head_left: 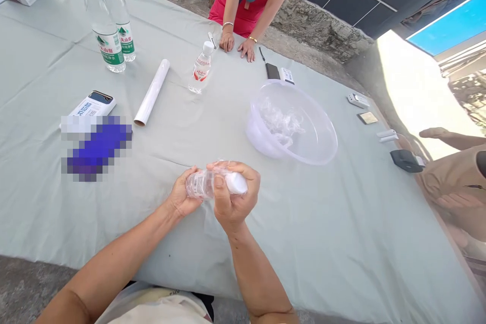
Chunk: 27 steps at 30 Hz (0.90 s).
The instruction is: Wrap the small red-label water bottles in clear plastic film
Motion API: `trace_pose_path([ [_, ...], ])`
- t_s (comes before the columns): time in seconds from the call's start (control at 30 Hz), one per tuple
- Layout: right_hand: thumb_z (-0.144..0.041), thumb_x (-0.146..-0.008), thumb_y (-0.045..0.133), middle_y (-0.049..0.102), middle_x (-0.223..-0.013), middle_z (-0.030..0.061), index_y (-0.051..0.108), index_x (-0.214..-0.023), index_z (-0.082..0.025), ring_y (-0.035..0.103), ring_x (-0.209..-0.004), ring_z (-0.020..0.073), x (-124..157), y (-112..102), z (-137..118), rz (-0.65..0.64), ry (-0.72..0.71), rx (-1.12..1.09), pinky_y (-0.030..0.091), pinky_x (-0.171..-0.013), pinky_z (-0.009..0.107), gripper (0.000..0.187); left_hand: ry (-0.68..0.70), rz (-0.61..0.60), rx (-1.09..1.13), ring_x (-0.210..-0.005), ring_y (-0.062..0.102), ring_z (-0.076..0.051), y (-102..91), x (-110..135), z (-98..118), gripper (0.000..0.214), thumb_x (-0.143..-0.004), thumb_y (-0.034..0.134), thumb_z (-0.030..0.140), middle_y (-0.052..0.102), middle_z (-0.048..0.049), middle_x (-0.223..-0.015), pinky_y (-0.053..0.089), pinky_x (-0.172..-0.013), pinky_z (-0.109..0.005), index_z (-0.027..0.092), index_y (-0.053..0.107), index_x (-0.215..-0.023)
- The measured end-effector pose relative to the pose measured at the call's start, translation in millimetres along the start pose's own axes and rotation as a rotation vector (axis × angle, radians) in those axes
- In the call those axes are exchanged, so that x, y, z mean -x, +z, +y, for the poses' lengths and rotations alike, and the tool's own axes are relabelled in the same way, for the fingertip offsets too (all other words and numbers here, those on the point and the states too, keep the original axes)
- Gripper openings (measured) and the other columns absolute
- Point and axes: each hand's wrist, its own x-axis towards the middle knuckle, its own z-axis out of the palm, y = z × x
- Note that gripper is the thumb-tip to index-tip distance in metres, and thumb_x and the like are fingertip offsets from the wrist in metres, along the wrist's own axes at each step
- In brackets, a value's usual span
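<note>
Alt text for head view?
The left hand and right hand hold a small clear bottle sideways over a pale tablecloth, the right around its white cap. Beyond sit a clear bowl, a white roll and two green-capped water bottles.

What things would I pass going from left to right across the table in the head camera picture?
Two green-capped water bottles → white roll → small standing bottle → clear bowl → black device.
</note>
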Motion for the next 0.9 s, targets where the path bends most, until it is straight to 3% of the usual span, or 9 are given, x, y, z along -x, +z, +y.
trace_pose_path([
  [0.13, -0.032, -0.093, 0.058, 0.067, -0.08, -0.0006, 0.05, -0.1, -0.024, 0.07, -0.077, 0.0165, -47, -1, 35, -0.037, 0.158, 0.038, 0.057, -0.076, 0.035, 0.013, -0.019, -0.12, -0.007, -0.107, 0.067, -0.026, -10.0, -7, 4, 0.061, -0.094, 0.046, 0.066, 0.069, -0.0124, -0.118, 0.053, -0.089, -0.039, 0.018, 0.059, -0.129],
  [0.2, -0.038, -0.092, 0.059, 0.066, -0.084, -0.0002, 0.048, -0.099, -0.025, 0.068, -0.077, 0.0156, -84, 1, 64, 0.004, 0.14, 0.115, 0.056, -0.077, 0.034, 0.018, -0.051, -0.16, -0.121, -0.116, 0.064, -0.03, -14.9, -6, 5, 0.065, -0.091, 0.051, 0.066, 0.066, -0.0147, -0.128, 0.051, -0.093, -0.045, 0.023, 0.05, -0.14],
  [0.27, -0.042, -0.093, 0.055, 0.063, -0.094, 0.0019, 0.047, -0.104, -0.026, 0.067, -0.087, 0.0169, -122, 6, 99, 0.026, 0.094, 0.196, 0.055, -0.083, 0.036, 0.021, -0.084, -0.201, -0.272, -0.113, 0.066, -0.029, -18.5, -5, 5, 0.06, -0.09, 0.061, 0.056, 0.067, -0.0156, -0.124, 0.051, -0.092, -0.045, 0.022, 0.051, -0.139],
  [0.37, -0.048, -0.097, 0.043, 0.058, -0.11, 0.0062, 0.045, -0.118, -0.025, 0.064, -0.103, 0.0204, -170, 15, 155, -0.011, 0.062, 0.327, 0.052, -0.093, 0.044, 0.031, -0.09, -0.257, -0.414, -0.103, 0.068, -0.026, -21.0, -4, 4, 0.046, -0.087, 0.071, 0.042, 0.071, -0.0142, -0.11, 0.051, -0.086, -0.039, 0.016, 0.063, -0.123],
  [0.53, -0.052, -0.1, 0.036, 0.057, -0.119, 0.0088, 0.045, -0.128, -0.023, 0.06, -0.114, 0.0237, -213, 19, 219, -0.162, 0.039, 0.583, 0.048, -0.099, 0.051, 0.041, -0.08, -0.238, -0.446, -0.096, 0.069, -0.024, -21.1, -4, 4, 0.04, -0.084, 0.074, 0.041, 0.072, -0.0108, -0.103, 0.052, -0.08, -0.035, 0.017, 0.067, -0.114],
  [0.63, -0.056, -0.099, 0.038, 0.059, -0.119, 0.0085, 0.046, -0.129, -0.025, 0.058, -0.119, 0.026, -226, 11, 223, -0.33, 0.029, 0.662, 0.046, -0.101, 0.052, 0.045, -0.087, -0.241, -0.449, -0.096, 0.069, -0.023, -21.0, -5, 4, 0.038, -0.085, 0.073, 0.041, 0.071, -0.0108, -0.103, 0.052, -0.079, -0.034, 0.017, 0.067, -0.114],
  [0.73, -0.063, -0.095, 0.043, 0.057, -0.126, 0.0105, 0.046, -0.131, -0.025, 0.051, -0.129, 0.0311, -239, 6, 197, -0.433, 0.038, 0.74, 0.042, -0.104, 0.056, 0.052, -0.089, -0.242, -0.447, -0.097, 0.068, -0.023, -20.5, -5, 3, 0.036, -0.087, 0.072, 0.04, 0.071, -0.011, -0.104, 0.051, -0.08, -0.034, 0.017, 0.067, -0.114],
  [0.8, -0.063, -0.094, 0.045, 0.054, -0.131, 0.013, 0.045, -0.133, -0.024, 0.045, -0.135, 0.0334, -249, 11, 169, -0.348, 0.056, 0.792, 0.036, -0.108, 0.058, 0.055, -0.092, -0.24, -0.443, -0.096, 0.068, -0.022, -19.8, -6, 3, 0.034, -0.088, 0.071, 0.039, 0.071, -0.0109, -0.103, 0.051, -0.08, -0.034, 0.017, 0.067, -0.113],
  [0.9, -0.047, -0.095, 0.05, 0.05, -0.141, 0.0133, 0.048, -0.134, -0.023, 0.039, -0.139, 0.0291, -264, 37, 138, -0.227, -0.029, 0.792, 0.028, -0.116, 0.053, 0.046, -0.093, -0.244, -0.443, -0.096, 0.068, -0.022, -18.6, -6, 3, 0.033, -0.088, 0.071, 0.038, 0.07, -0.0108, -0.102, 0.051, -0.079, -0.034, 0.017, 0.066, -0.113],
])
